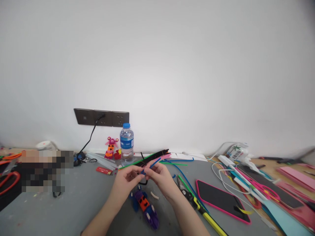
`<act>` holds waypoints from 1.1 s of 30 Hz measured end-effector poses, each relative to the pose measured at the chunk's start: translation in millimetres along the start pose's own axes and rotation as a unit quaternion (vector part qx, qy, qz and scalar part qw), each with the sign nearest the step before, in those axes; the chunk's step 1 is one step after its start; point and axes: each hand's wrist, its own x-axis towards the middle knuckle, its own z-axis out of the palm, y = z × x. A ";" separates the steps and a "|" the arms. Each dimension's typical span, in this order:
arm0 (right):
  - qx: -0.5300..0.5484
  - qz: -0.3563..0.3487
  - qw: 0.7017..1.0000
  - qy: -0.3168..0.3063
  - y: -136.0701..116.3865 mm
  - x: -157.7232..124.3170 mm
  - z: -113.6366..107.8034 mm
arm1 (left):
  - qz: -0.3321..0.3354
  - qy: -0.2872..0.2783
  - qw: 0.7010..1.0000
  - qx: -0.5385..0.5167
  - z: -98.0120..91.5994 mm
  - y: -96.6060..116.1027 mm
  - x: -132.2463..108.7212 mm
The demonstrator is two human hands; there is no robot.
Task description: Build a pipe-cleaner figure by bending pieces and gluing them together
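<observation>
My left hand (128, 179) and my right hand (159, 177) meet above the grey table (81, 196). Both have closed fingers on a blue pipe cleaner (155, 163), whose free end sticks up to the right. A black bent piece (144, 183) shows just below the fingertips; whether it is held I cannot tell. Below my hands a purple and blue fuzzy figure (145, 206) with an orange middle lies on the table. A small pale strip (154, 195) is beside it.
Behind my hands stand a water bottle (127, 144) and a pink and orange figure (110, 149). Black pipe cleaners (157, 155) lie near the wall. To the right are yellow-handled pliers (197, 204), a pink-edged phone (222, 200) and pink scissors (267, 191).
</observation>
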 end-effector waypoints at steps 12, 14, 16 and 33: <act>0.054 0.036 0.998 -0.015 -3.4 -2.7 6.1 | 0.115 0.063 0.990 0.060 -2.2 -1.2 -2.3; 0.059 0.036 0.997 -0.019 -3.8 -3.1 6.2 | 0.136 0.066 0.986 0.071 -2.5 -0.3 -2.5; 0.066 0.036 0.997 -0.020 -4.4 -3.4 6.6 | 0.153 0.071 0.982 0.081 -2.4 0.4 -2.8; 0.002 0.066 0.997 -0.038 -9.4 -9.4 11.9 | 0.004 0.075 0.995 -0.068 0.0 5.8 -2.0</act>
